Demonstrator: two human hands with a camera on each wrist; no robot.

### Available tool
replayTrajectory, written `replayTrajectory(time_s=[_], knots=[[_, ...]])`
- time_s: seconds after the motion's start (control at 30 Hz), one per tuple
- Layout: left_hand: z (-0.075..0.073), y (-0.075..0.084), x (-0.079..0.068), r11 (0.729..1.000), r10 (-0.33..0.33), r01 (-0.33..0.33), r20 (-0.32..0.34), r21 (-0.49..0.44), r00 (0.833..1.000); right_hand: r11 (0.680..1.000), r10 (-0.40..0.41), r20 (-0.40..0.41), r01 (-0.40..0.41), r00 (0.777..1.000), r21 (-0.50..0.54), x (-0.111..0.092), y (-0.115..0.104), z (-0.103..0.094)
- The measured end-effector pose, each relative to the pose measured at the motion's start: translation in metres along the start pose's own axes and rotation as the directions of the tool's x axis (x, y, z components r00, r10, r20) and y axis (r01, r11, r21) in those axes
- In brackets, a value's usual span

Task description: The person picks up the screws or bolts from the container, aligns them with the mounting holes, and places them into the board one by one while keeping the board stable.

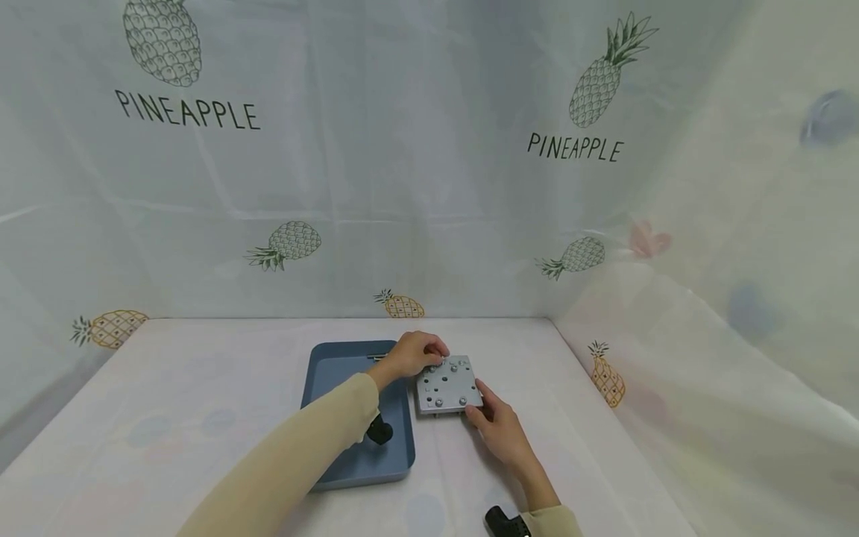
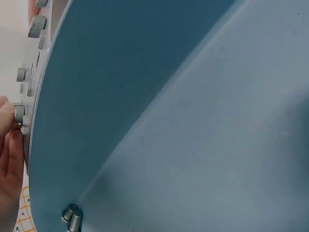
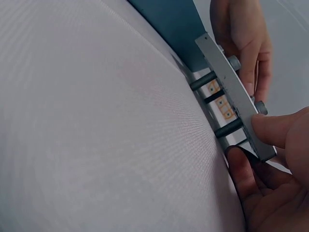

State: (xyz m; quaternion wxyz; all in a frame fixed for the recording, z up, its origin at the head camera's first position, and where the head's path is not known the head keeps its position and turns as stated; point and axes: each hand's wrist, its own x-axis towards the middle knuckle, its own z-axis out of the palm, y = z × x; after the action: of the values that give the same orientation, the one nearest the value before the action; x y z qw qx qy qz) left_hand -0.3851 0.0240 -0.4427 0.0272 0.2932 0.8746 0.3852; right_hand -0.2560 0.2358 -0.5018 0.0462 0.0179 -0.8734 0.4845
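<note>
A square metal plate (image 1: pixel 448 389) with holes and several bolts stands on the table just right of the blue-grey tray (image 1: pixel 362 473). My left hand (image 1: pixel 412 353) reaches over the tray to the plate's far left corner. In the left wrist view its thumb and fingers pinch the head of a bolt (image 2: pixel 19 114) there. My right hand (image 1: pixel 499 429) grips the plate's near right corner, thumb on the edge and fingers underneath. From the right wrist view, threaded bolt shanks (image 3: pixel 229 128) stick out below the plate.
A few loose bolts (image 2: pixel 73 217) lie in a corner of the tray. White cloth (image 1: pixel 168 418) covers the table, and a pineapple-print curtain (image 1: pixel 429 164) hangs behind and at the sides. A black wrist camera (image 1: pixel 379 430) overlaps the tray under the left sleeve.
</note>
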Motion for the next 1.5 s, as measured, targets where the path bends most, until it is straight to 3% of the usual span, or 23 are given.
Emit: replayTrajectory(time_s=[0.33, 0.63, 0.8, 1.17, 1.5], knots=[[-0.009, -0.007, 0.0, 1.0, 0.022, -0.022, -0.005, 0.019, 1.0, 1.0, -0.012, -0.005, 0.012, 1.0, -0.02, -0.001, -0.002, 0.0], [-0.051, 0.001, -0.017, 0.999, 0.031, -0.031, -0.075, 0.012, 0.997, 1.0, -0.017, -0.01, 0.016, 1.0, -0.02, -0.003, -0.006, 0.0], [-0.067, -0.006, -0.03, 0.999, 0.03, -0.029, -0.08, 0.019, 0.996, 1.0, -0.009, -0.014, 0.008, 1.0, -0.024, -0.002, -0.006, 0.0], [-0.076, -0.028, -0.048, 0.998, 0.005, 0.0, -0.093, 0.057, 0.996, 0.999, -0.001, -0.005, 0.0, 1.0, -0.046, -0.006, -0.006, 0.0], [-0.069, -0.049, -0.052, 0.992, -0.016, 0.023, -0.051, 0.124, 0.999, 0.999, -0.007, -0.003, 0.007, 1.0, -0.039, -0.007, -0.006, 0.001]])
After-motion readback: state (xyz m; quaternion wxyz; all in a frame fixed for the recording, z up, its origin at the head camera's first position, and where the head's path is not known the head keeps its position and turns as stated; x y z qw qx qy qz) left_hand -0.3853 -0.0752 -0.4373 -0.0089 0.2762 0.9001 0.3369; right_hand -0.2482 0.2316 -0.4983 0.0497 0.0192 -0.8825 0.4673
